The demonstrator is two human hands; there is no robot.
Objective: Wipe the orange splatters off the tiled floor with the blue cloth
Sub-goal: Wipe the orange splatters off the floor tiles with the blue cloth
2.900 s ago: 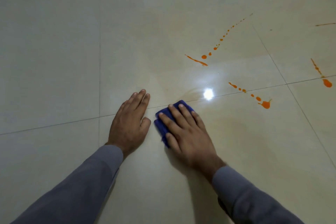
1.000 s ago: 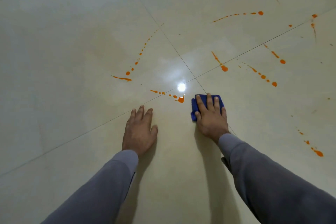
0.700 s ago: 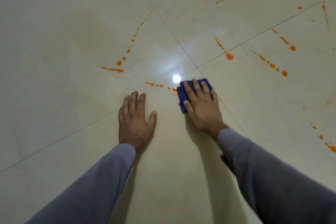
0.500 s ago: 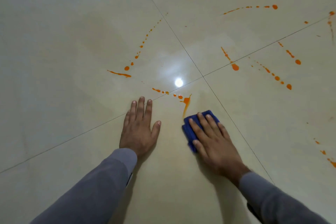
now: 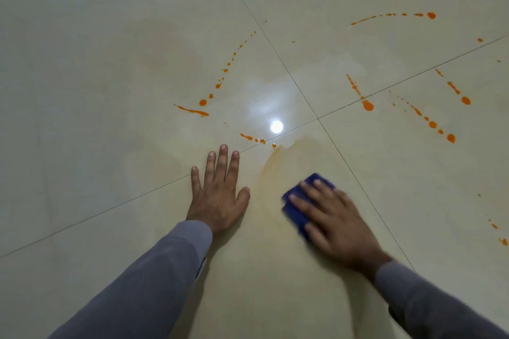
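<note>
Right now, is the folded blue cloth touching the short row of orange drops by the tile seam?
Apart. The head view shows the blue cloth under the right hand, with a pale smear and bare tile before the orange drops.

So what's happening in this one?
A person is cleaning a tiled floor. The right hand presses a blue cloth flat to the tile; a pale orange smear runs from the cloth toward the tile joint. The left hand rests flat beside it. Many orange splatters remain farther out.
</note>
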